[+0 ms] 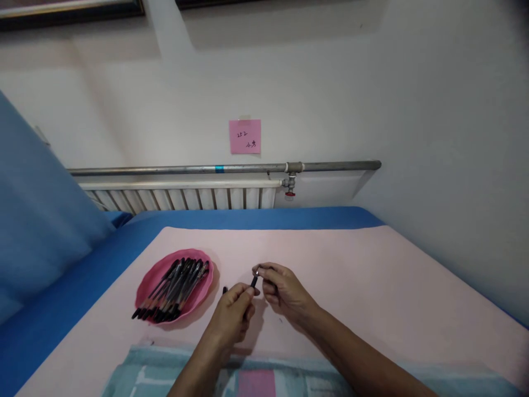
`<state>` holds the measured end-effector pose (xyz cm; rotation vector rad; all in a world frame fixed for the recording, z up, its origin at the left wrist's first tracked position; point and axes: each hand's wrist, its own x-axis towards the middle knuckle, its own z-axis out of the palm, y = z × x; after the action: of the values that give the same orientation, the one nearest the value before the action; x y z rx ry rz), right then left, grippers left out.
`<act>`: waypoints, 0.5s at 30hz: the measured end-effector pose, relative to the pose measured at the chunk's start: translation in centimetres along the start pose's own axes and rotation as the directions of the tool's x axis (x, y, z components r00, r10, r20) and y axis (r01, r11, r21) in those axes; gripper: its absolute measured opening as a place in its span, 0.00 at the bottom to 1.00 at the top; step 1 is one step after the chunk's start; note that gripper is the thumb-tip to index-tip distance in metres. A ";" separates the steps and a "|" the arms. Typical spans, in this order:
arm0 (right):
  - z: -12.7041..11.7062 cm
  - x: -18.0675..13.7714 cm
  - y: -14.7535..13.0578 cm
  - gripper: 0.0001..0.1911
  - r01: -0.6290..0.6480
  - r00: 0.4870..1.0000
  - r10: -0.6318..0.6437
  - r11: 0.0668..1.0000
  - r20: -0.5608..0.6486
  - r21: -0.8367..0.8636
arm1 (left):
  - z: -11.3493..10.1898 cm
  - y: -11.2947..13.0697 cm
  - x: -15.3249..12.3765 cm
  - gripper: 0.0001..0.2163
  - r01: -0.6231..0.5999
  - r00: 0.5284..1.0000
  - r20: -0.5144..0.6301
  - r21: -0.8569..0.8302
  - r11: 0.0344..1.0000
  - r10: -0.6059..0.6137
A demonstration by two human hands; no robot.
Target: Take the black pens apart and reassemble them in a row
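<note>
Left hand (pixel 233 310) clamps the pen (pixel 253 282) barrel; right hand (pixel 284 290) pinches its tip, seemingly twisting; other pens (pixel 176 289) fill the tray (pixel 152 275).

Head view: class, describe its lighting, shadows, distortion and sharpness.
Head view: soft, even light without glare; faint shadows under the left hand and beside the pink tray; wide-angle stretch toward the edges; the pen pinched with the right hand looks slightly soft.

The pen (pixel 253 281) is mostly covered by the left hand (pixel 233 311) and right hand (pixel 283 289); only a short dark stretch, perhaps its tip end, shows. Writing on the pink note (pixel 244 136) is too small to read. The towel (pixel 136 375) runs off the bottom edge.
</note>
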<state>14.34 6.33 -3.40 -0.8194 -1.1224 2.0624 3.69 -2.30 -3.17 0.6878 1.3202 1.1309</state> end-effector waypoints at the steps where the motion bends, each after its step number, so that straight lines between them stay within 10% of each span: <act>1: 0.0 0.0 0.0 0.13 -0.003 1.000 0.003 1.000 -0.002 -0.002 | 0.0 0.0 0.0 0.16 -0.004 1.000 -0.001 0.003 1.000 0.004; 15: -1.2 0.4 -1.3 0.09 0.053 0.996 -0.056 0.997 -0.069 -0.053 | -0.1 -0.2 0.0 0.15 0.009 1.000 -0.002 0.031 0.999 -0.009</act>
<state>15.35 7.73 -2.88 -0.8700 -1.1507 1.9520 3.64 -2.45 -3.40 0.7025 1.3436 1.1063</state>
